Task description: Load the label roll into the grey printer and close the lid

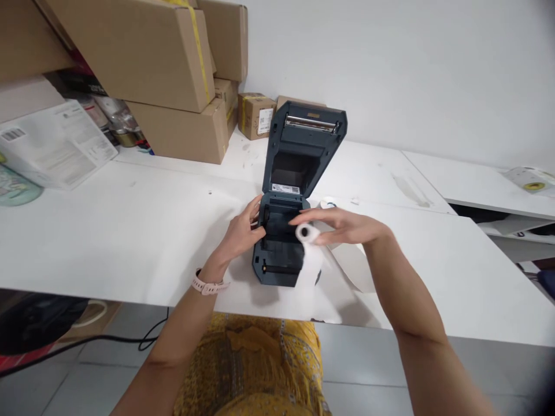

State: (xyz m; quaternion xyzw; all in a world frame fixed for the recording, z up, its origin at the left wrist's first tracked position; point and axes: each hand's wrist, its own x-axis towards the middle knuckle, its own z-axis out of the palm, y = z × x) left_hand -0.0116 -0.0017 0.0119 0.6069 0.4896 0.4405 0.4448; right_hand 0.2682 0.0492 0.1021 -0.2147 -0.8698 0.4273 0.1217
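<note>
A dark blue-grey printer (277,254) stands on the white table, its lid (306,150) tilted up and its inside showing. My left hand (245,230) is at the printer's left side, thumb on the rim and fingers partly hidden behind the edge. In my right hand (336,225) is a small white paper roll (307,232), between thumb and fingers, over the right part of the open printer. A loose strip of paper (309,268) hangs from the roll across the printer's front right corner.
Cardboard boxes (182,130) are stacked at the back left, beside a white box (58,144). More white paper (353,266) lies right of the printer, with another roll (327,204) behind my right hand. The table's front edge is near my body.
</note>
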